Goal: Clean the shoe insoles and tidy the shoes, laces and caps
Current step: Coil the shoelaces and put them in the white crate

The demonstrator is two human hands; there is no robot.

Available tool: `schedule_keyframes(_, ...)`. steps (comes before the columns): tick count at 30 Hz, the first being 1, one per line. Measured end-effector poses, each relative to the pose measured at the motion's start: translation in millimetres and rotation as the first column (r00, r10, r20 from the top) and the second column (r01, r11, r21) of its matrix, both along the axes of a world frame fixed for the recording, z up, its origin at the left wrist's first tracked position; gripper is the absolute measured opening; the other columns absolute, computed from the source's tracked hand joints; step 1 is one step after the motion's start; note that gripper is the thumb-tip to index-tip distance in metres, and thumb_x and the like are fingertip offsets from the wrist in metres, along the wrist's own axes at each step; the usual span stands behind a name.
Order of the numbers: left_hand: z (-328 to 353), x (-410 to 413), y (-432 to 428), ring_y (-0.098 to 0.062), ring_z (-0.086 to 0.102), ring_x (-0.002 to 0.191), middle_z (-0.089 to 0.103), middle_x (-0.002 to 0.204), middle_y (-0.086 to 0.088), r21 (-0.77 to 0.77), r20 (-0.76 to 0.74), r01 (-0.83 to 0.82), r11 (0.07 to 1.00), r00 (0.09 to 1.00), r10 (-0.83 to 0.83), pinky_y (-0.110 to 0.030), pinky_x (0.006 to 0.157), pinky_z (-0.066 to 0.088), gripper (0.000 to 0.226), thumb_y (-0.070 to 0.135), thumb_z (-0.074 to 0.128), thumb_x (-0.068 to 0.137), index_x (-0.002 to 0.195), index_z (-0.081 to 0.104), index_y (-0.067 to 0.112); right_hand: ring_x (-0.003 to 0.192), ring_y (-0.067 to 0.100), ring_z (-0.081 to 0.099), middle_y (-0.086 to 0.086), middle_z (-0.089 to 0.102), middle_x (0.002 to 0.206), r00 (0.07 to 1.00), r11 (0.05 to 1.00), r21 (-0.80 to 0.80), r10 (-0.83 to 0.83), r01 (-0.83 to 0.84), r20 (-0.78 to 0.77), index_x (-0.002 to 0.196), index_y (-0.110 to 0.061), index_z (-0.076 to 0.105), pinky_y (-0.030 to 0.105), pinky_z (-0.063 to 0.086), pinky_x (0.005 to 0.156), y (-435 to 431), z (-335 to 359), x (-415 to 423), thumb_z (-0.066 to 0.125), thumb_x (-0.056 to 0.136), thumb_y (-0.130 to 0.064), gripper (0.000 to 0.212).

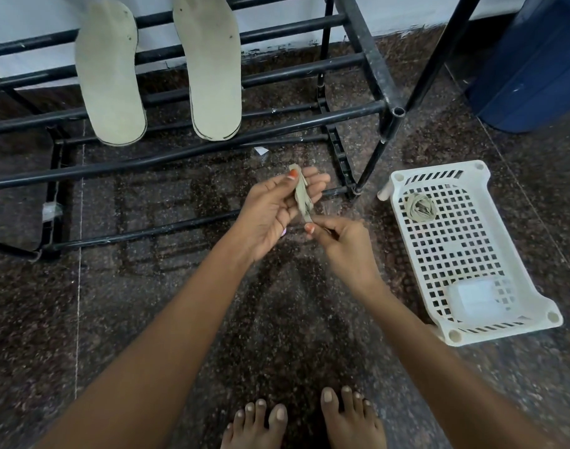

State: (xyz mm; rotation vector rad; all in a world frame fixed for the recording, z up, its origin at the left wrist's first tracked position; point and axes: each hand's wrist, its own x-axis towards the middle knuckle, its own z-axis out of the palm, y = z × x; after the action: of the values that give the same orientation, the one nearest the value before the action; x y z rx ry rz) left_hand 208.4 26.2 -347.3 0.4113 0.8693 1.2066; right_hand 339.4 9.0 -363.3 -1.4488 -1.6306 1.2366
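- The left hand point(275, 207) holds a folded, greyish shoelace point(301, 197) above the floor point(141, 319), with the thumb pressing it against the straightened fingers.
- The right hand point(340, 243) pinches the lace's lower end between thumb and forefinger.
- 2 pale insoles point(110, 79) lie side by side across the bars of a black shoe rack point(309, 121).
- A white perforated basket point(439, 168) sits on the floor to the right and holds 1 coiled lace point(419, 207).
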Motion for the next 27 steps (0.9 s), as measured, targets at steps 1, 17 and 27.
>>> schedule_keyframes(1,-1.4,0.6,0.3,-0.013,0.07,0.085,0.072,0.094,-0.011,-0.006,-0.018,-0.003,1.0,1.0,0.003,-0.023,0.083,0.055,0.027,0.007,0.036,0.099,0.107,0.059,-0.004,0.067,0.004,0.057,0.005,0.066,0.078,0.997,0.997,0.073,0.028,-0.033,0.071,0.097,-0.001,0.069,0.008,0.039,0.064,-0.1,-0.4,0.3,0.06,0.084,-0.002,0.015)
schedule_keyframes(17,-11.2,1.6,-0.6,-0.015,0.052,0.056,0.058,0.06,-0.009,-0.07,-0.729,0.196,0.978,0.659,-0.185,-0.025,0.06,0.045,0.035,0.027,0.059,0.09,0.067,0.06,0.002,0.075,0.022,0.06,0.01,0.067,0.079,0.977,0.933,0.334,0.065,-0.132,0.205,0.08,-0.007,0.071,0.023,0.043,0.067,3.6,8.7,6.6,0.072,0.071,-0.001,0.011)
schedule_keyframes(27,-1.5,3.0,-3.4,-0.009,0.06,0.068,0.064,0.069,-0.003,-0.134,-0.626,0.277,0.951,0.721,-0.298,-0.032,0.078,0.048,0.046,0.039,0.04,0.097,0.076,0.065,0.007,0.091,-0.004,0.048,-0.001,0.052,0.096,0.976,0.93,0.316,0.138,-0.187,0.17,0.079,-0.007,0.071,-0.002,0.034,0.076,15.5,10.0,14.0,0.072,0.07,0.002,0.012)
